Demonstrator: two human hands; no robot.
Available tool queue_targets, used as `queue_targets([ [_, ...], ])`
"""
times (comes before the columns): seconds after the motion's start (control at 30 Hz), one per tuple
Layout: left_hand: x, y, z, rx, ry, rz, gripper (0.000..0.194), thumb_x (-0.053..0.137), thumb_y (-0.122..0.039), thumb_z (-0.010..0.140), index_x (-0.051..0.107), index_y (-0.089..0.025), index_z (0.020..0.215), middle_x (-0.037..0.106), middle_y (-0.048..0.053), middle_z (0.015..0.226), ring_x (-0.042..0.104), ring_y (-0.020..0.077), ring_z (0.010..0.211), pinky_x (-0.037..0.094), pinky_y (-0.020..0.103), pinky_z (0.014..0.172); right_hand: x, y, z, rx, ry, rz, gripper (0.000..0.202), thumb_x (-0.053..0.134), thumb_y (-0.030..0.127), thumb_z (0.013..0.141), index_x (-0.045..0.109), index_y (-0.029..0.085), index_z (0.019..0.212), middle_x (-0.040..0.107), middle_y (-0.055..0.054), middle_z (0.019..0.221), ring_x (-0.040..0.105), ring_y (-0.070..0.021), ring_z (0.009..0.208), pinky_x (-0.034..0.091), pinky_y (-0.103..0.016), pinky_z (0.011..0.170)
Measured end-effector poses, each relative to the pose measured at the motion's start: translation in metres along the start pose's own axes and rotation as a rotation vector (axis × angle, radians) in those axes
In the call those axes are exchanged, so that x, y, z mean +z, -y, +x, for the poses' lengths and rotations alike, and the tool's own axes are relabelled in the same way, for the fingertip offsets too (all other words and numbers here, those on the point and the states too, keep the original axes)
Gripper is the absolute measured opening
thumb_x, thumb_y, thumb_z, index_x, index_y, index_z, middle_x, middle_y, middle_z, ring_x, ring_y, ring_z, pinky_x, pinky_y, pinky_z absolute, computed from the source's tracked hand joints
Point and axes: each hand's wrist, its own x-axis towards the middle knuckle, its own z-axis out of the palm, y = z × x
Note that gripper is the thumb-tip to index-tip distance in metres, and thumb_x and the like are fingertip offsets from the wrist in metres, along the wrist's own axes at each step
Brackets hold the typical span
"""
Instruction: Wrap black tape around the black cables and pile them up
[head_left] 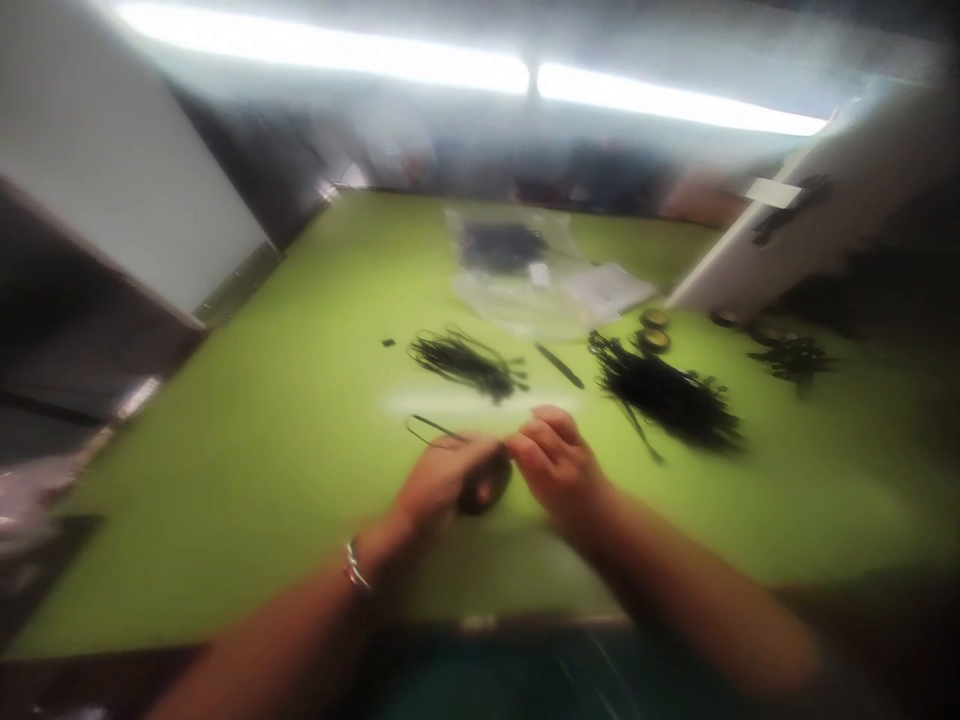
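My left hand [446, 480] is closed around a dark round roll [474, 497] that looks like black tape. From the same hand a thin black cord [435, 426] sticks out to the left in a narrow loop. My right hand [555, 460] is beside it, thumb and fingers pinched together at the roll's upper edge. What lies between those fingertips is blurred and too small to name. Just beyond my hands is a small bundle of black looped cords [465, 362]. A larger bundle of black cords [667, 395] lies to the right.
Both bundles rest on a green table [300, 400]. A thin dark tool or strip [559, 366] lies between them. Further back are a clear plastic bag [510, 290] with dark contents and a white paper [611, 290]. Tape rolls [655, 340] stand near a white upright panel [780, 220].
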Motion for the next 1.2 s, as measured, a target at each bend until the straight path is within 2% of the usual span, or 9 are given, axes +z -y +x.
queue_targets([
  [0.13,-0.001,-0.002,-0.001,0.103,-0.089,0.155,0.033,0.063,-0.041,0.082,0.06,-0.015,0.061,0.04,-0.005,0.042,0.033,0.0079,0.04,0.024,0.023,0.043,0.003,-0.009,0.0,0.179,-0.021,0.204,0.011,0.052,0.014,0.088,0.061,0.021,0.09,0.062,-0.004,0.079,0.055,-0.0198,0.084,0.048,-0.037,0.08],
  [0.27,-0.005,-0.001,0.001,0.33,-0.172,0.464,0.02,0.06,-0.03,0.084,0.064,-0.016,0.07,0.054,0.0,0.058,0.047,0.0111,0.053,0.037,0.024,0.053,0.0,-0.014,0.003,0.348,0.016,0.346,0.013,0.051,0.018,0.091,0.06,0.02,0.099,0.065,-0.006,0.092,0.057,-0.0191,0.09,0.046,-0.035,0.081],
  [0.37,-0.009,0.006,0.005,0.525,-0.17,0.625,0.015,0.058,-0.024,0.085,0.065,-0.016,0.075,0.063,0.006,0.076,0.056,0.0162,0.071,0.045,0.029,0.069,-0.001,-0.011,0.002,0.253,0.162,0.232,0.013,0.05,0.02,0.092,0.062,0.018,0.097,0.065,-0.006,0.086,0.053,-0.0192,0.085,0.041,-0.036,0.081],
  [0.47,-0.011,0.012,0.007,0.595,-0.179,0.698,0.015,0.056,-0.023,0.087,0.065,-0.016,0.077,0.064,0.008,0.079,0.057,0.0185,0.077,0.046,0.031,0.074,0.001,-0.008,0.001,0.158,0.214,0.104,0.019,0.047,0.018,0.093,0.063,0.017,0.084,0.06,-0.005,0.072,0.047,-0.0189,0.076,0.038,-0.035,0.077],
  [0.57,-0.011,0.009,0.006,0.534,-0.17,0.686,0.018,0.059,-0.028,0.086,0.065,-0.016,0.074,0.062,0.006,0.075,0.055,0.0172,0.071,0.045,0.03,0.068,0.001,-0.007,0.002,0.135,0.21,0.057,0.023,0.045,0.015,0.092,0.058,0.018,0.074,0.055,-0.004,0.068,0.043,-0.0186,0.074,0.037,-0.033,0.074],
  [0.77,-0.006,-0.004,0.0,0.093,-0.058,0.264,0.047,0.05,-0.047,0.089,0.057,-0.016,0.055,0.043,-0.001,0.044,0.037,0.0105,0.043,0.03,0.027,0.046,-0.008,-0.004,0.008,0.049,0.167,-0.062,0.028,0.04,0.009,0.091,0.054,0.019,0.07,0.049,-0.003,0.068,0.042,-0.0186,0.075,0.04,-0.038,0.089],
  [0.97,-0.01,-0.006,0.0,-0.009,0.115,0.022,0.03,0.061,-0.039,0.085,0.062,-0.014,0.068,0.036,-0.005,0.043,0.031,0.0077,0.041,0.023,0.024,0.045,-0.006,-0.002,0.005,0.011,0.059,-0.084,0.018,0.047,0.011,0.091,0.061,0.022,0.086,0.057,-0.003,0.074,0.048,-0.0191,0.085,0.039,-0.038,0.098],
  [1.03,-0.012,-0.006,0.0,0.099,0.063,0.157,0.025,0.059,-0.036,0.086,0.063,-0.015,0.073,0.039,-0.004,0.05,0.033,0.0082,0.044,0.026,0.023,0.045,-0.004,-0.002,0.004,0.005,0.035,-0.077,0.017,0.049,0.011,0.09,0.062,0.023,0.088,0.059,-0.002,0.076,0.049,-0.0184,0.085,0.039,-0.038,0.098],
  [1.2,-0.017,-0.001,0.002,0.676,-0.106,0.772,0.009,0.057,-0.017,0.083,0.065,-0.017,0.08,0.058,0.006,0.088,0.056,0.017,0.081,0.046,0.029,0.074,-0.003,-0.007,0.003,0.138,0.09,0.046,0.01,0.053,0.02,0.091,0.06,0.02,0.083,0.062,-0.003,0.077,0.051,-0.0181,0.082,0.039,-0.04,0.093],
])
